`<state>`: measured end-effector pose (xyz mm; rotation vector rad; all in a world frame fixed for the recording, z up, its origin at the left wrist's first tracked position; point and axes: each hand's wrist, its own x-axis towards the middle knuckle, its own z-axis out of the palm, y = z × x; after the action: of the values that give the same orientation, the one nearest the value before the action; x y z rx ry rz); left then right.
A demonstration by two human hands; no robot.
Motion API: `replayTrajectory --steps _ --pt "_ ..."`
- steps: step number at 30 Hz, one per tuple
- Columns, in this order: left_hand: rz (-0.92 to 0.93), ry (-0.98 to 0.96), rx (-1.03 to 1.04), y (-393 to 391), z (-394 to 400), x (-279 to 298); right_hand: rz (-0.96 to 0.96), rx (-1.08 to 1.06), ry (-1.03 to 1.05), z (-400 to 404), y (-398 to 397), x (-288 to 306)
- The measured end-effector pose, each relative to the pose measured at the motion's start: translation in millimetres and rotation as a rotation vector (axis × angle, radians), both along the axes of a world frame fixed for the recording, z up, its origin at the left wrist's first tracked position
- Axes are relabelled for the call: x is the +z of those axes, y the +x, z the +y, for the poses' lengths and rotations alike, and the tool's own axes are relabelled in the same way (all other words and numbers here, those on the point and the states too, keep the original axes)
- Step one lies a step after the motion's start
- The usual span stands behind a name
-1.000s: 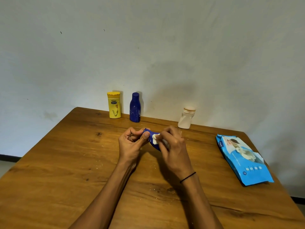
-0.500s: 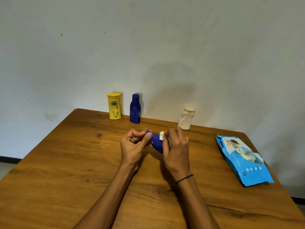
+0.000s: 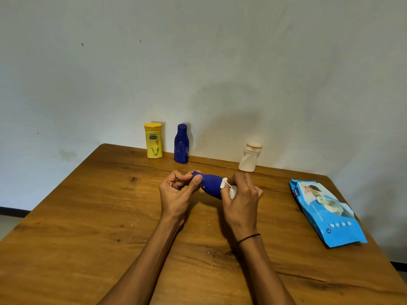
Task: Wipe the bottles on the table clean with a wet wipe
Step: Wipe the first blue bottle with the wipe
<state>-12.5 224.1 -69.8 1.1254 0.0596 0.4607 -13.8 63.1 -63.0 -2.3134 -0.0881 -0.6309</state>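
Over the last second we had slid the white wet wipe (image 3: 230, 190) from the neck end of the small blue bottle (image 3: 211, 185) down to its base, so we judged this one nearly wiped. At the centre of the frame our left hand (image 3: 177, 194) pinched its cap end between thumb and curled fingers; our right hand (image 3: 241, 198) curled round the crumpled, soft wipe and the bottle's bottom. Above, along the table's (image 3: 77, 216) far edge, stood a glossy yellow bottle (image 3: 153, 140), a smooth, taller blue bottle (image 3: 181, 143) and a dented cream one (image 3: 250, 158). The crinkly blue wipes pack (image 3: 326, 213) lay at right on the grained wood.
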Motion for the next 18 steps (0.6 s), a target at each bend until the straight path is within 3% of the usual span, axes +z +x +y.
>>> replayTrajectory --steps 7,15,18 --pt "-0.012 -0.003 0.008 -2.4 0.2 -0.1 -0.113 0.15 -0.077 10.3 -4.0 9.4" --pt "-0.048 0.004 -0.003 -0.1 -2.0 -2.7 0.031 -0.113 0.039 -7.6 3.2 2.5" --pt "-0.052 0.001 -0.009 0.6 -4.9 -4.9 -0.021 -0.076 0.022 12.4 -6.4 6.0"
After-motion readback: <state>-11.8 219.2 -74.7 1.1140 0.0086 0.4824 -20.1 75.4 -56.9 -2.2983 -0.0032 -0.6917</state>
